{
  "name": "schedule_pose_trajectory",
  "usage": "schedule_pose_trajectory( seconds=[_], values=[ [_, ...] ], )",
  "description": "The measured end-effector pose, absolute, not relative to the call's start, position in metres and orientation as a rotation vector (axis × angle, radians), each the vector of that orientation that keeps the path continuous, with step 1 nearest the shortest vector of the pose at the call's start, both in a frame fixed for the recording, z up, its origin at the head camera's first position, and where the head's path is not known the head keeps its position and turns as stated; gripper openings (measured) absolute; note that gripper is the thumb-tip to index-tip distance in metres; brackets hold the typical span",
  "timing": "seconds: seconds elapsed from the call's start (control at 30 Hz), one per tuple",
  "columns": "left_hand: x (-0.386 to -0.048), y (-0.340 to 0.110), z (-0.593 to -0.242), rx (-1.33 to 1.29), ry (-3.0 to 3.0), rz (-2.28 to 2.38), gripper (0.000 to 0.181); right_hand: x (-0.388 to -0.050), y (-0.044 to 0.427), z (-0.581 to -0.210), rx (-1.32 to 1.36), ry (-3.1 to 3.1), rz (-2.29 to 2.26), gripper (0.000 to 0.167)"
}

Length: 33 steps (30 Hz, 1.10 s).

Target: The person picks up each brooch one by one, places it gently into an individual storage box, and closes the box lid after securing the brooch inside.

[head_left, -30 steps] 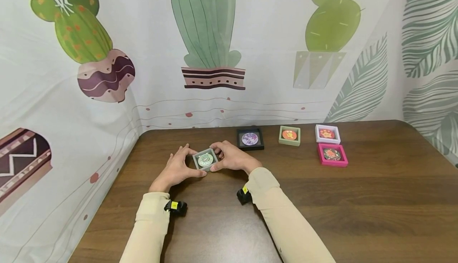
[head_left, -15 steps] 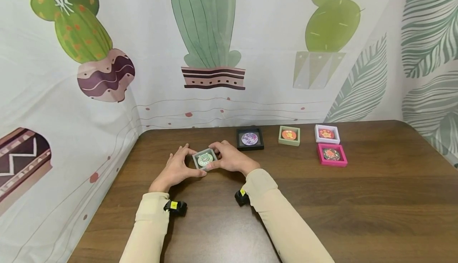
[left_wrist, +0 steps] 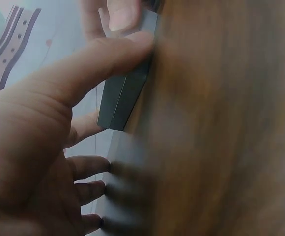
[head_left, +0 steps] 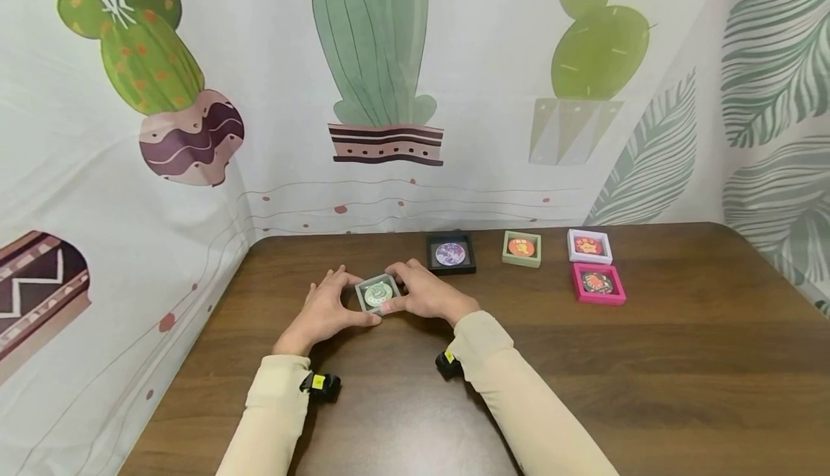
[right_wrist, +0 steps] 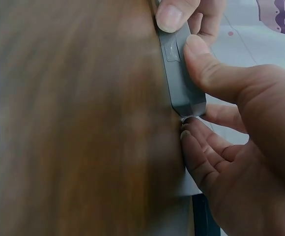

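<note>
A grey square display case with a round pale-green badge in it lies on the table between both hands. My left hand holds its left side, thumb at the near edge and index finger at the far edge. From the other side my right hand grips it between thumb and fingers. In the left wrist view the left thumb presses the grey side wall of the case. The right wrist view shows the right thumb on the case's upper edge, with fingers behind.
Behind the right hand stands a black case with a purple badge. Farther right are a light-green case, a white case and a pink case, each with a badge. A printed curtain hangs behind the brown table.
Both hands and the grey case have shifted slightly right. The right thumb has slid a little along the case's near edge. The head view has tilted a little.
</note>
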<state>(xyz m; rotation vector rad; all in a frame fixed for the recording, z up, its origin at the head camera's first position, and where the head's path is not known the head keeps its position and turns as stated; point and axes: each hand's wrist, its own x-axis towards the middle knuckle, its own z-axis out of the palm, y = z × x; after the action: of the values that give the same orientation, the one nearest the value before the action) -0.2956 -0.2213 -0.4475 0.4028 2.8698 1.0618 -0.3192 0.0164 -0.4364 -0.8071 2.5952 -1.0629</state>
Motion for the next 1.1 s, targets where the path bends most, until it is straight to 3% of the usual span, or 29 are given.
schedule_pose_trajectory(
  seconds=[1.1],
  values=[
    [-0.272, -0.136, -0.439, 0.577, 2.857, 0.900, 0.074, -0.288, 0.114, -0.435, -0.825, 2.597, -1.068, 0.065]
  ],
)
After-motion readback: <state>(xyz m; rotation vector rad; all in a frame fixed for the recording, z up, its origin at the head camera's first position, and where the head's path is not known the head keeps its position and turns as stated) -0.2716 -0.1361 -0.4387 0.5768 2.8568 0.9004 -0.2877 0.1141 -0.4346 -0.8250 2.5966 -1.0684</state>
